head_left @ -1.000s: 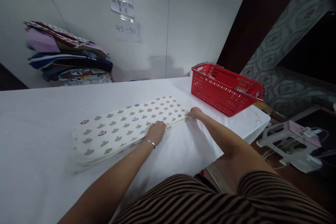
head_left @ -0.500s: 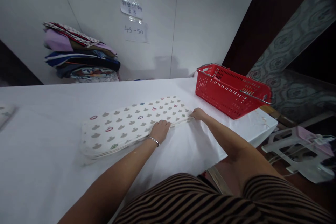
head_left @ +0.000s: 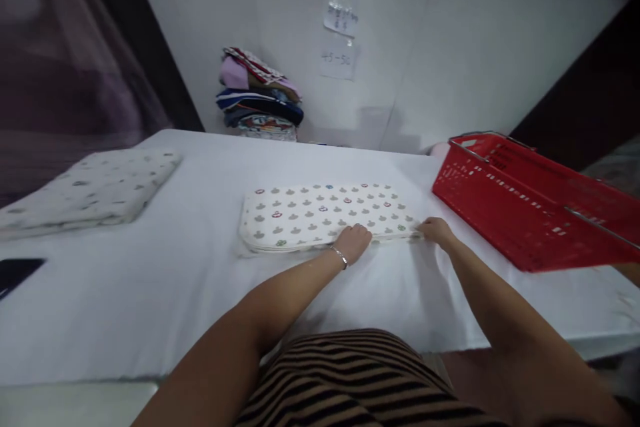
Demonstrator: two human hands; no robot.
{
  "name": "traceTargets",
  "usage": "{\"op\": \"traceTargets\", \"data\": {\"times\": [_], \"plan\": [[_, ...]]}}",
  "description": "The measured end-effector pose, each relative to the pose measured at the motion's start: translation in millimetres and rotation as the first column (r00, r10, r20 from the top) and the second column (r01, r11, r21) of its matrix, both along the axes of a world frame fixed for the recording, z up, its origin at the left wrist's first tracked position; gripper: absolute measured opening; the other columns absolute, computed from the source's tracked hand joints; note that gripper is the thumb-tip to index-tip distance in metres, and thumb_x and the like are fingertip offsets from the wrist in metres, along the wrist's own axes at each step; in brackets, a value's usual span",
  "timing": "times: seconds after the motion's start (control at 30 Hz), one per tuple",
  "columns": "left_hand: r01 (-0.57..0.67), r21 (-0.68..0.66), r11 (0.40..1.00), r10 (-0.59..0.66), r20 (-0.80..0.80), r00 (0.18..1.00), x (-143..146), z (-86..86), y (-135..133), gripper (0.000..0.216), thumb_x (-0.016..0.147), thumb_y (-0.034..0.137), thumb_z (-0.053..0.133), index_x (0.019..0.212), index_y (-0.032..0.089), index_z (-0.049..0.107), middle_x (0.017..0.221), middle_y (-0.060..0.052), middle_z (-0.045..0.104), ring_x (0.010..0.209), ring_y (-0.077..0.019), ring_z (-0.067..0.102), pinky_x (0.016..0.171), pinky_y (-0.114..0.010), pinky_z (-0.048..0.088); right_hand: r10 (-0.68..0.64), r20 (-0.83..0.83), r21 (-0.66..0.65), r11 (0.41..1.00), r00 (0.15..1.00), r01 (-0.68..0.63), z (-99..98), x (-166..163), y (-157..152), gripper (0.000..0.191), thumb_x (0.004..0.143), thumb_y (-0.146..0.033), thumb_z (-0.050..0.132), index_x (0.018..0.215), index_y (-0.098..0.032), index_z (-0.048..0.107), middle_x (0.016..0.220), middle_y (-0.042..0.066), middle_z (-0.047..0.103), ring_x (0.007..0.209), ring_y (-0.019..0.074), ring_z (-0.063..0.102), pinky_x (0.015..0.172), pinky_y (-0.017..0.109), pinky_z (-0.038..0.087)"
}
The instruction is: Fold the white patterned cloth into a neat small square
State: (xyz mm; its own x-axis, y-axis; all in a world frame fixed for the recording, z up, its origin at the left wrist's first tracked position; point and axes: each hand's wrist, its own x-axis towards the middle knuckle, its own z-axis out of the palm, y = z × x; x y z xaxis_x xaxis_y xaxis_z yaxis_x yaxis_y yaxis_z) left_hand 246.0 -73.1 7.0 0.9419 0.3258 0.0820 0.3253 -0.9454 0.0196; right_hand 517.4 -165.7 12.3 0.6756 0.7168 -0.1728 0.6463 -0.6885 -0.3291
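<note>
A folded white cloth with small grey and coloured prints (head_left: 320, 213) lies in the middle of the white table (head_left: 165, 280). My left hand (head_left: 353, 241), with a thin bracelet at the wrist, is curled over the cloth's near edge and grips it. My right hand (head_left: 436, 229) pinches the same edge at the cloth's right near corner. Both arms reach forward over my striped top.
A red plastic basket (head_left: 530, 203) stands on the table at the right. A second folded printed cloth (head_left: 95, 183) lies at the left, with a dark flat object (head_left: 15, 272) near the left edge. A pile of folded fabrics (head_left: 260, 97) sits against the back wall.
The view has swung to the left, bringing in the second cloth and the dark object. Both hands keep their hold on the cloth's near edge.
</note>
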Motion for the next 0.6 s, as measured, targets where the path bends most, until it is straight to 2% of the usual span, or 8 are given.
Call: {"op": "traceTargets", "data": {"times": [0.13, 0.27, 0.33, 0.4, 0.47, 0.53, 0.6], "plan": [[0.004, 0.011, 1.0, -0.005, 0.04, 0.999, -3, -6.7, -2, 0.021, 0.086, 0.009, 0.038, 0.102, 0.013, 0.05, 0.103, -0.011, 0.055, 0.098, -0.0206, 0.047, 0.075, -0.033, 0.038, 0.016, 0.014, -0.026, 1.0, 1.0, -0.015, -6.8, 5, -7, 0.02, 0.073, -0.032, 0.055, 0.077, -0.015, 0.064, 0.06, 0.005, 0.064, 0.058, 0.0167, 0.06, 0.049, 0.023, 0.038], [-0.006, 0.045, 0.999, 0.003, 0.081, 0.997, -11, -13.0, -2, 0.02, 0.087, 0.01, 0.038, 0.102, 0.014, 0.05, 0.103, -0.01, 0.055, 0.097, -0.0197, 0.047, 0.075, -0.032, 0.037, 0.093, 0.265, -0.047, 0.995, 0.96, -0.084, -10.9, 2, -15, 0.029, 0.076, -0.041, 0.051, 0.087, -0.017, 0.063, 0.082, 0.012, 0.067, 0.075, 0.0235, 0.063, 0.059, 0.03, 0.043], [-0.024, 0.061, 0.998, 0.018, 0.1, 0.995, -18, -15.2, -2, 0.02, 0.087, 0.011, 0.037, 0.101, 0.014, 0.05, 0.103, -0.01, 0.055, 0.095, -0.0197, 0.048, 0.074, -0.032, 0.036, 0.202, 0.413, 0.037, 0.971, 0.888, -0.238, -12.5, -7, -16, 0.03, 0.079, -0.037, 0.046, 0.094, -0.017, 0.062, 0.097, 0.014, 0.065, 0.087, 0.0256, 0.061, 0.07, 0.035, 0.046], [-0.044, 0.071, 0.996, 0.035, 0.118, 0.992, -26, -16.4, -1, 0.02, 0.087, 0.011, 0.036, 0.101, 0.014, 0.051, 0.102, -0.009, 0.055, 0.094, -0.02, 0.048, 0.074, -0.032, 0.035, 0.349, 0.492, 0.128, 0.877, 0.798, -0.463, -14.8, -25, -14, 0.029, 0.081, -0.033, 0.042, 0.094, -0.016, 0.062, 0.103, 0.014, 0.063, 0.096, 0.0254, 0.059, 0.082, 0.038, 0.045], [-0.059, 0.076, 0.995, 0.048, 0.136, 0.99, -37, -16.4, 0, 0.021, 0.086, 0.01, 0.037, 0.102, 0.014, 0.05, 0.102, -0.009, 0.055, 0.094, -0.02, 0.047, 0.075, -0.033, 0.034, 0.499, 0.496, 0.197, 0.733, 0.711, -0.651, -17.6, -51, -7, 0.03, 0.083, -0.033, 0.04, 0.093, -0.016, 0.062, 0.103, 0.014, 0.064, 0.099, 0.0247, 0.058, 0.089, 0.039, 0.044], [-0.079, 0.078, 0.994, 0.067, 0.146, 0.987, -48, -15.0, 1, 0.022, 0.085, 0.009, 0.038, 0.103, 0.014, 0.05, 0.102, -0.009, 0.055, 0.094, -0.0197, 0.047, 0.077, -0.033, 0.034, 0.596, 0.474, 0.256, 0.61, 0.648, -0.75, -20.7, -81, 1, 0.031, 0.085, -0.036, 0.041, 0.097, -0.017, 0.063, 0.105, 0.013, 0.064, 0.101, 0.0245, 0.057, 0.091, 0.04, 0.044], [-0.117, 0.073, 0.991, 0.105, 0.151, 0.983, -61, -13.0, 2, 0.024, 0.084, 0.008, 0.038, 0.104, 0.014, 0.05, 0.102, -0.009, 0.054, 0.095, -0.0194, 0.046, 0.079, -0.034, 0.033, 0.653, 0.47, 0.294, 0.519, 0.594, -0.803, -24.1, -111, 10, 0.032, 0.086, -0.036, 0.043, 0.107, -0.019, 0.06, 0.115, 0.012, 0.06, 0.109, 0.0244, 0.053, 0.094, 0.042, 0.042]]}}
